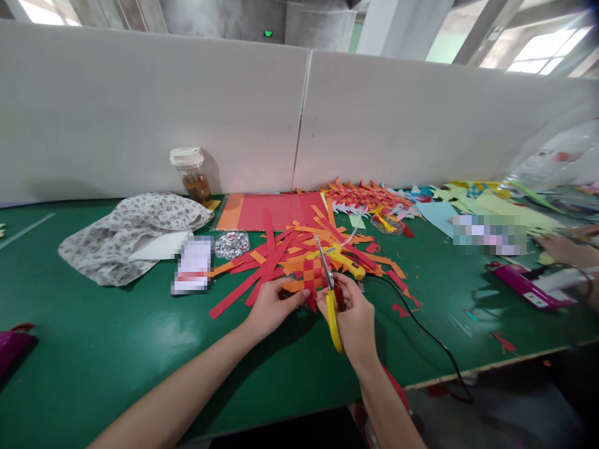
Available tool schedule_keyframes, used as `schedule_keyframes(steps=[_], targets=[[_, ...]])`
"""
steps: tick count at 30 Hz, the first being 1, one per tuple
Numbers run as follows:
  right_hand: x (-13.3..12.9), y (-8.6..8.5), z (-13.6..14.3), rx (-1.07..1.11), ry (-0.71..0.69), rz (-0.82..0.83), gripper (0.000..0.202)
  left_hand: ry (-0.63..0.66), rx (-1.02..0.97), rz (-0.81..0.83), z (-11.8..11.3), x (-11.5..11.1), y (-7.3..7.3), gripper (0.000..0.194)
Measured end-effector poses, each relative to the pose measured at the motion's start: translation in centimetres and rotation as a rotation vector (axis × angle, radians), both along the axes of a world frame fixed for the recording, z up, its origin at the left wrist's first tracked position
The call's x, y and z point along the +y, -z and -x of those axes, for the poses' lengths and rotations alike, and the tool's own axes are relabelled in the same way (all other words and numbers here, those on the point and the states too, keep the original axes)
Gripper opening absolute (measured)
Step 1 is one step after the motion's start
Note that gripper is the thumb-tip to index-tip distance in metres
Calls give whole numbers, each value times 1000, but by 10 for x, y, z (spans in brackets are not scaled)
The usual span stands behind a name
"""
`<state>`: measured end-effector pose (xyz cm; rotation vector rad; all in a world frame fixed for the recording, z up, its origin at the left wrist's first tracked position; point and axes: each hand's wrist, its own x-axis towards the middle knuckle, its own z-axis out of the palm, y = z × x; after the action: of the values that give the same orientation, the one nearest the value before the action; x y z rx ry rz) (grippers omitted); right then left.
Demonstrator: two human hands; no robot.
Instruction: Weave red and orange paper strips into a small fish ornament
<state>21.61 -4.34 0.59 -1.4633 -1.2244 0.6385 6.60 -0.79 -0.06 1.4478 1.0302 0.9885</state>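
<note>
Beyond the green table (159, 368), white partition panels (196, 106) stand before a concrete wall (224, 24) and bright windows (545, 51).

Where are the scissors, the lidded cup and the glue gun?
Scissors (332, 308), head view: on the yellow handle.
Lidded cup (196, 184), head view: on the amber-filled body.
Glue gun (352, 265), head view: on the yellow grip.

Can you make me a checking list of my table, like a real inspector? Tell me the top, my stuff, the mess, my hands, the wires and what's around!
Surface: green table, paper scraps scattered on it
Job's things: woven red-and-orange paper; yellow-handled scissors; yellow glue gun behind
Clutter: heaped paper strips, patterned cloth, lidded cup
Hands: left hand holds the woven paper; right hand holds the scissors
Cables: black cable goes over the front edge
Surroundings: white partition behind; another person's hand at right
</note>
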Motion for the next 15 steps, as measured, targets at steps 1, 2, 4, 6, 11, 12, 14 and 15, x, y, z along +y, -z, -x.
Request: schedule_keyframes(steps=[1, 2, 4, 6, 11, 12, 14, 15], targets=[[0, 0, 0, 7, 8, -9, 43, -11, -33, 33, 0, 1, 0, 29], [-1, 0, 0, 23, 20, -21, 43, -28, -67, 71, 0, 3, -1, 29], [-1, 1, 0, 65, 64, -51, 45, -78, -137, 143, 1, 6, -3, 30], [-2, 2, -1, 102, 118, -80, 45, -136, -207, 191, 3, 8, -5, 30], [-4, 3, -5, 155, 184, -115, 46, -233, -336, 232, 9, 15, -3, 36], [-4, 2, -5, 157, 188, -115, 46, -237, -351, 231, 10, 15, -2, 36], [-5, 0, -4, 149, 192, -113, 46, -243, -371, 230, 11, 16, -1, 36], [-5, 0, -4, 144, 187, -110, 46, -243, -377, 231, 10, 16, -1, 36]])
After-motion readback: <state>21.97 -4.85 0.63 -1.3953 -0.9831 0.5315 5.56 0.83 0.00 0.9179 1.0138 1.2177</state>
